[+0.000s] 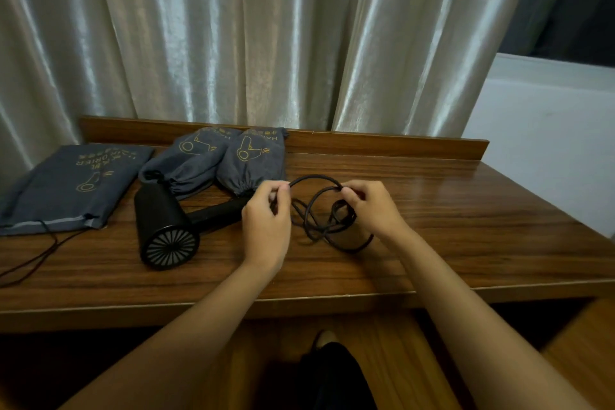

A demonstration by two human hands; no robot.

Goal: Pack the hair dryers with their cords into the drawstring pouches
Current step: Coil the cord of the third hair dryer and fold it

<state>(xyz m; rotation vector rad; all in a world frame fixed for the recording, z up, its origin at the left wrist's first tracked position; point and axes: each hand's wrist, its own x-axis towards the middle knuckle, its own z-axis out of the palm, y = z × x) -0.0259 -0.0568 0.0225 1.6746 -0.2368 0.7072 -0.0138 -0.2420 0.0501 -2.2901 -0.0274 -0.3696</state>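
The black hair dryer [169, 226] lies on its side on the wooden surface [466, 210], its round grille turned toward the near edge and its handle pointing right. Its black cord [316, 210] loops loosely between the two hands, which are a little apart. The left hand [266, 220] pinches the cord near the handle's end, and the right hand [372, 206] pinches the top of a loop, fingers curled round it. Behind the dryer two filled grey pouches [219, 160] lie side by side, necks gathered. Well left, a flat pouch [66, 186] rests on the surface, its drawstring [36, 256] trailing toward the near edge. A pale curtain [233, 36] hangs behind the surface.
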